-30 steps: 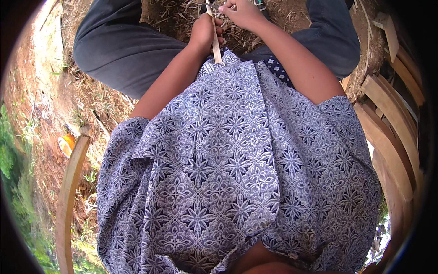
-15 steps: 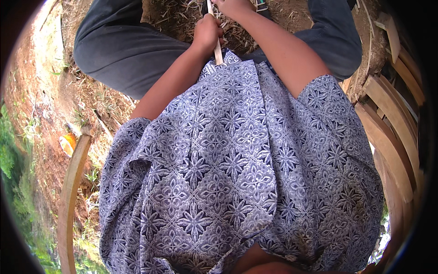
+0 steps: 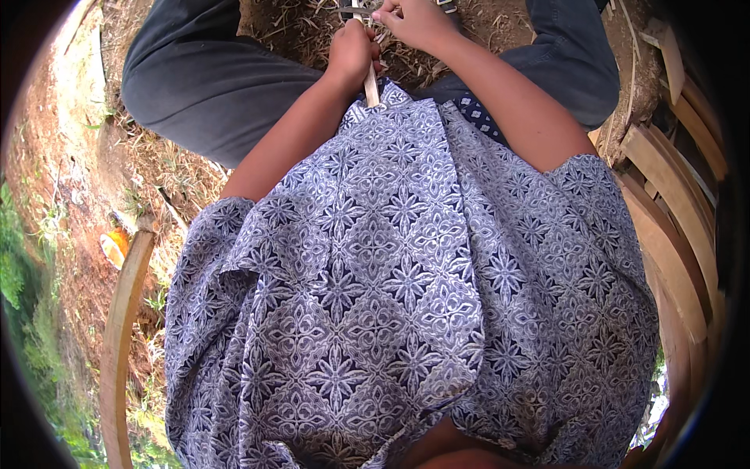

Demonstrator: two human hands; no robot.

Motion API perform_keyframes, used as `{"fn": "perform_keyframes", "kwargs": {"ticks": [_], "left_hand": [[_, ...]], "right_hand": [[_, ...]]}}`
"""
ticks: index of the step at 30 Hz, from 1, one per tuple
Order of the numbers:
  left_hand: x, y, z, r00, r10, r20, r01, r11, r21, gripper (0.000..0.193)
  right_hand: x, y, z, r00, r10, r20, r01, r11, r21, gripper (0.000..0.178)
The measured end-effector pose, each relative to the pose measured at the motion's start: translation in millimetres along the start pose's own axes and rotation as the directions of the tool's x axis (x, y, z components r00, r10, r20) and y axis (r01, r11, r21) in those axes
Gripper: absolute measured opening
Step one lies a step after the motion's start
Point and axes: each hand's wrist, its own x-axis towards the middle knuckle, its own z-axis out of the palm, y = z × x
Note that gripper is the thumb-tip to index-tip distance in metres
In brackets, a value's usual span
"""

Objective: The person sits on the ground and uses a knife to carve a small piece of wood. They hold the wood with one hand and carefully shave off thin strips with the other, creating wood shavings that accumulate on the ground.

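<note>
Currently, left hand: its fingers curl closely round a pale wooden strip, with no slack to be seen.
Right hand: thumb and fingers pinch one end of a thin dark blade; how the hidden fingers sit, I cannot tell.
Pale strip: between the knees, running from the upper edge of the view down to the patterned shirt, the blade crossing it just beyond the left hand.
Blade risk: a slip toward the body could nick the left knuckles, since they sit near it; a knot or too deep a bite might cause that.
Strip risk: it could skid or twist if the left grip slackened, as its near end seems to have only cloth behind it.
Ground: brown earth, littered with shavings between the dark trousers.
Surroundings: curved boards on the right; on the left a curved timber, an orange object and blurred greenery.
</note>
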Motion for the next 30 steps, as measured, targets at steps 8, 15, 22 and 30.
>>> {"fn": "perform_keyframes", "kwargs": {"ticks": [8,15,22,30], "left_hand": [[7,-6,-7,1.0,-0.01,0.019,0.01,1.0,-0.005,0.031],[5,-4,-9,1.0,0.006,0.007,-0.006,1.0,-0.001,0.034],[5,-3,-11,0.999,0.036,0.029,-0.036,0.999,-0.008,0.029],[8,-5,-9,0.999,0.013,0.034,-0.012,1.0,-0.017,0.026]], "right_hand": [[11,-16,12,0.986,0.158,-0.046,-0.158,0.987,0.007,0.023],[23,0,9,0.974,0.209,-0.086,-0.208,0.978,0.021,0.024],[3,-5,-5,0.998,0.017,0.061,-0.022,0.996,0.083,0.021],[7,-22,5,0.998,0.065,0.025,-0.064,0.997,-0.053,0.02]]}}
